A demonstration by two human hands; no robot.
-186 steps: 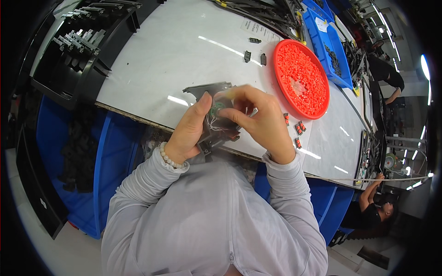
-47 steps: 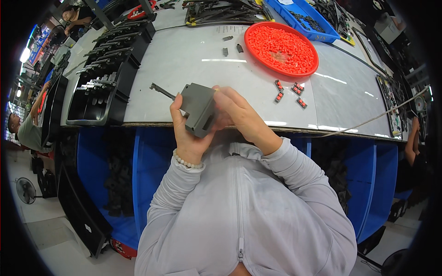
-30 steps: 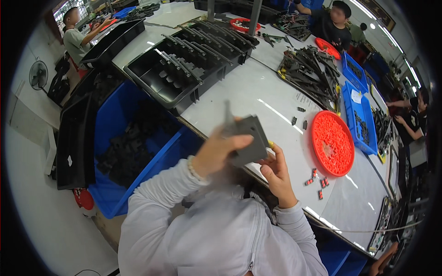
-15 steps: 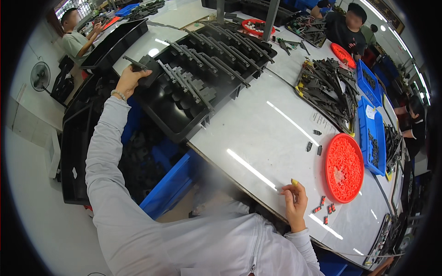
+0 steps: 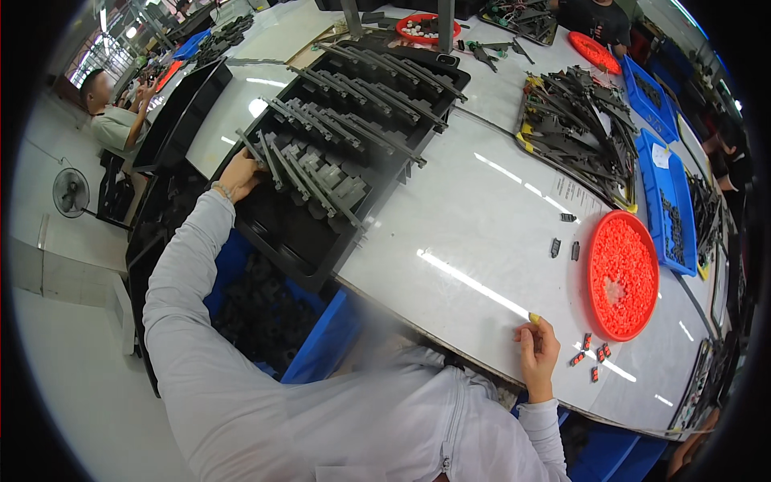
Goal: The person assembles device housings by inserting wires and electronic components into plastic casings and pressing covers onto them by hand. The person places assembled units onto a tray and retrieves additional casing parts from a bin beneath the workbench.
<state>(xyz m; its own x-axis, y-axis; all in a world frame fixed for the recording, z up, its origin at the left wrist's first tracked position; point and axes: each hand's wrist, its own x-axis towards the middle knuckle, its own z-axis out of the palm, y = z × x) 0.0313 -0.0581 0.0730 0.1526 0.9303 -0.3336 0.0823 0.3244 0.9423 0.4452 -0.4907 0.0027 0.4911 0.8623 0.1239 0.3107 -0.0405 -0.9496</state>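
Observation:
My left hand (image 5: 241,174) reaches into the black tray (image 5: 309,265) and is closed on a long dark plastic part (image 5: 259,151) at the near end of a row. Beside it several similar grey-black parts (image 5: 317,178) stand side by side, with more rows farther back in the tray. Part of the grip is hidden by the hand itself. Over the front edge of the white table, my right hand (image 5: 540,353) rests with its fingers loosely curved and apart, holding nothing I can see. A yellow cover sits on one fingertip. Nearest to that hand are several small black-and-red pieces (image 5: 601,352).
A red bowl (image 5: 593,277) of small red pieces stands right of my right hand, near three small black pieces (image 5: 556,247). Behind lie a heap of dark strips (image 5: 574,136) and blue bins (image 5: 671,205). Below the tray is a blue crate (image 5: 325,341) of dark parts. Other people sit farther off.
My left hand has brought the dark part down from the tray's left edge into line with the standing parts. The right hand keeps its pose; the whole view has shifted slightly.

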